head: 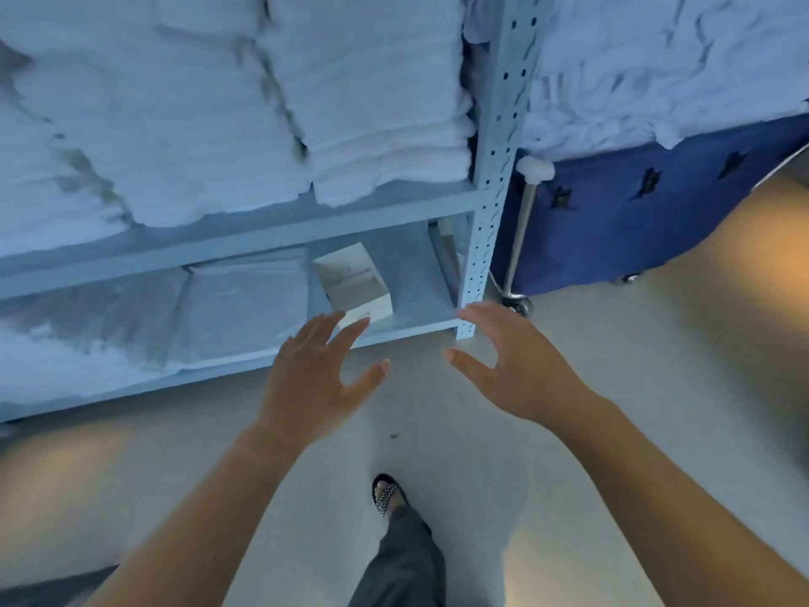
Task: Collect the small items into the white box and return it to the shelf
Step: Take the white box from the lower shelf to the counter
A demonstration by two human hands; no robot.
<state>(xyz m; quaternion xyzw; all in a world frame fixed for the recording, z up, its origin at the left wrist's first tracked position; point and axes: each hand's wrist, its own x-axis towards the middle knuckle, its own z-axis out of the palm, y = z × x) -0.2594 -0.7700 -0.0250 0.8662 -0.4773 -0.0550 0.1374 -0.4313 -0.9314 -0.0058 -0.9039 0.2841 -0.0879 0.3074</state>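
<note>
The white box stands on the lowest shelf of a pale metal rack, near its right end, its open top facing me. I cannot see any small items in it. My left hand hovers just in front of the box with fingers spread, its fingertips overlapping the box's near corner. My right hand is open too, held to the right of the box, in front of the rack's perforated upright. Neither hand holds anything.
Stacks of folded white towels fill the upper shelf, and flat white linen lies left of the box. A blue laundry cart heaped with linen stands right of the rack. My foot in a sandal is on the pale floor.
</note>
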